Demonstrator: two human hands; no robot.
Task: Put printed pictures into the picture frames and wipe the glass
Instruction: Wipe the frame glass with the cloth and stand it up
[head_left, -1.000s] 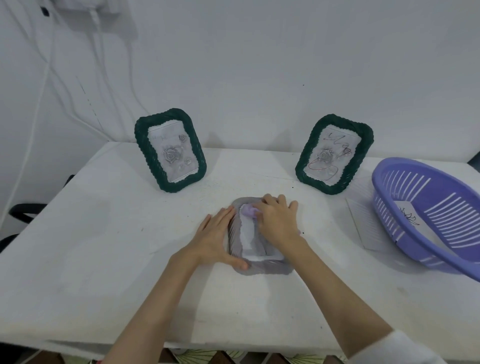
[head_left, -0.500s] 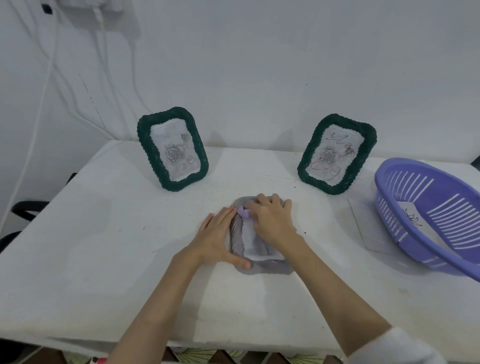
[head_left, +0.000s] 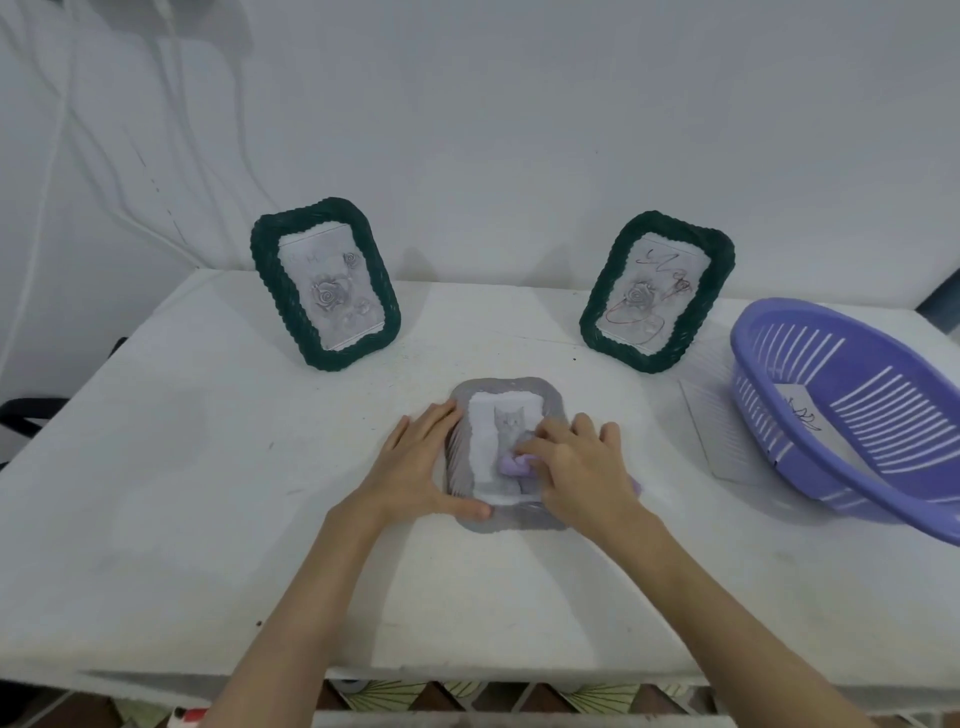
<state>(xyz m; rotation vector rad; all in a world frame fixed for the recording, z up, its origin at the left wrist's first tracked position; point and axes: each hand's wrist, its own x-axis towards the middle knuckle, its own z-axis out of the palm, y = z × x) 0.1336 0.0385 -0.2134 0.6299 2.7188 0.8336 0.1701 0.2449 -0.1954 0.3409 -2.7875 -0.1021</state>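
**Between both hands: grey frame flat on the table, cloth on the glass**

On the white table, dead centre in front of me, I see the grey frame lying flat with a cat picture showing under its glass. My left hand lies flat along the frame's left edge, fingers straight and together, thumb stretched across the lower left corner, pressing rather than gripping. My right hand sits over the frame's right half, fingers curled down onto a small lilac cloth, which is bunched on the lower part of the glass. Behind, two dark green frames stand propped and tilted back: one at back left and one at back right, each with a rose print. Off right, a purple basket holds a sheet of paper, and another sheet lies beside it.
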